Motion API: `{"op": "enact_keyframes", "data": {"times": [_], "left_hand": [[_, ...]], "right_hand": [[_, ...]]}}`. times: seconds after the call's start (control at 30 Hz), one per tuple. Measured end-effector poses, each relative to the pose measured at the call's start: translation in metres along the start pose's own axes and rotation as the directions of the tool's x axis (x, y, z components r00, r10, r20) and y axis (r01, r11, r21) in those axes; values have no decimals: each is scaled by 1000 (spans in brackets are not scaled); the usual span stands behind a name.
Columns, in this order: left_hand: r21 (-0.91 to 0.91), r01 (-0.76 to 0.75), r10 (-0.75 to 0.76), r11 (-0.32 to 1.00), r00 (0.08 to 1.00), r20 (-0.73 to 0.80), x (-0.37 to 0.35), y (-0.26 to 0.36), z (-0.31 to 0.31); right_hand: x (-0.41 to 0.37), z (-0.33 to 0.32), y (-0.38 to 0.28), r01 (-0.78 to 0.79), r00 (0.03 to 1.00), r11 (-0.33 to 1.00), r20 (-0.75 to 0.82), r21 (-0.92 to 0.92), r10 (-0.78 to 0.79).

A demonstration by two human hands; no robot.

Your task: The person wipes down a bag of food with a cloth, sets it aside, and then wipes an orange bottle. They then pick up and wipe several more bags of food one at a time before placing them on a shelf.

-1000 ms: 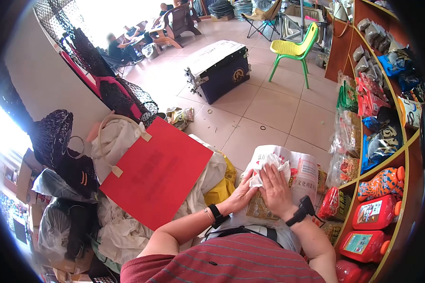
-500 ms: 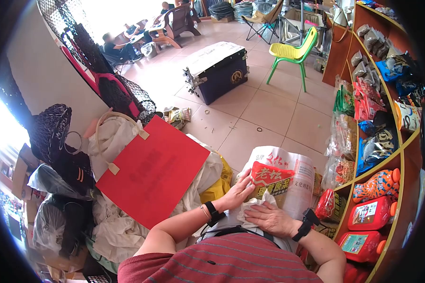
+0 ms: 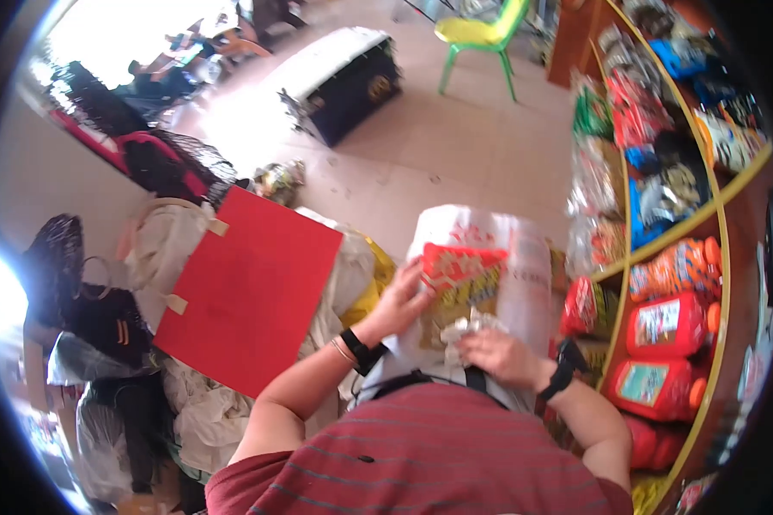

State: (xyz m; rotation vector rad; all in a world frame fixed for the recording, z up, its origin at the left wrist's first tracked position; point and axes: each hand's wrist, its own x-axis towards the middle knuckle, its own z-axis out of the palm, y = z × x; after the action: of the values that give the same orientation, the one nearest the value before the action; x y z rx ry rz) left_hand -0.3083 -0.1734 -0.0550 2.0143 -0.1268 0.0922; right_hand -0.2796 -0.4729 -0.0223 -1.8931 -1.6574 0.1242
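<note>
A red and brown packet (image 3: 477, 287) lies on a printed white sheet (image 3: 524, 257) in front of my body. My left hand (image 3: 401, 302) rests on the packet's left edge, its fingers spread. Over the packet's lower part, my right hand (image 3: 500, 354) has its fingers on a crumpled white cloth (image 3: 472, 328). The image is blurred, and the ends of the right fingers are hard to make out.
A flat red board (image 3: 249, 283) lies at left on white cloth. Shelves (image 3: 717, 206) with packets and red jugs (image 3: 666, 326) stand close on the right. Beyond are a dark box (image 3: 352, 99), a green and yellow chair (image 3: 477, 34) and people far back left.
The view has tilted down and shifted, so the surroundings sit higher and further left. My right hand and the cloth appear slightly lifted from the packet. My left hand stays at its edge.
</note>
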Motion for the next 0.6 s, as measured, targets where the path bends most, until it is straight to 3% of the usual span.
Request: {"op": "enact_keyframes", "data": {"times": [0.07, 0.13, 0.2, 0.27, 0.33, 0.37, 0.43, 0.47, 0.53, 0.6], "left_hand": [[-100, 0, -12, 995, 993, -115, -1, -7, 4], [-66, -52, 40, 996, 985, -169, 3, -1, 2], [-32, 9, -14, 999, 987, -157, 8, 25, -3], [-367, 18, -60, 930, 993, -103, 11, 48, 0], [-616, 221, -238, 756, 970, 55, 6, 62, -4], [-617, 224, -239, 754, 969, 61, 6, 61, -4], [-761, 214, -204, 613, 973, 109, 8, 59, -4], [-762, 218, -204, 610, 972, 114, 8, 59, -5], [-851, 264, -274, 454, 950, 149, 9, 64, -11], [-889, 243, -260, 388, 954, 147, 9, 53, -16]], "right_hand": [[-9, -7, -5, -99, 990, 993, -105, -63, 92], [-18, -9, -3, -254, 961, 967, -121, -21, 250], [-17, -25, -6, -335, 935, 942, -115, 28, 336], [-12, -45, -9, -394, 909, 917, -122, 64, 399], [-6, -64, -11, -605, 726, 749, -199, 271, 659], [-1, -71, -12, -610, 722, 745, -198, 271, 663], [5, -79, -13, -644, 551, 590, -239, 487, 799], [4, -79, -10, -647, 547, 586, -239, 488, 803], [0, -77, -2, -635, 497, 648, -419, 421, 760], [0, -85, -6, -639, 414, 536, -341, 551, 844]]}}
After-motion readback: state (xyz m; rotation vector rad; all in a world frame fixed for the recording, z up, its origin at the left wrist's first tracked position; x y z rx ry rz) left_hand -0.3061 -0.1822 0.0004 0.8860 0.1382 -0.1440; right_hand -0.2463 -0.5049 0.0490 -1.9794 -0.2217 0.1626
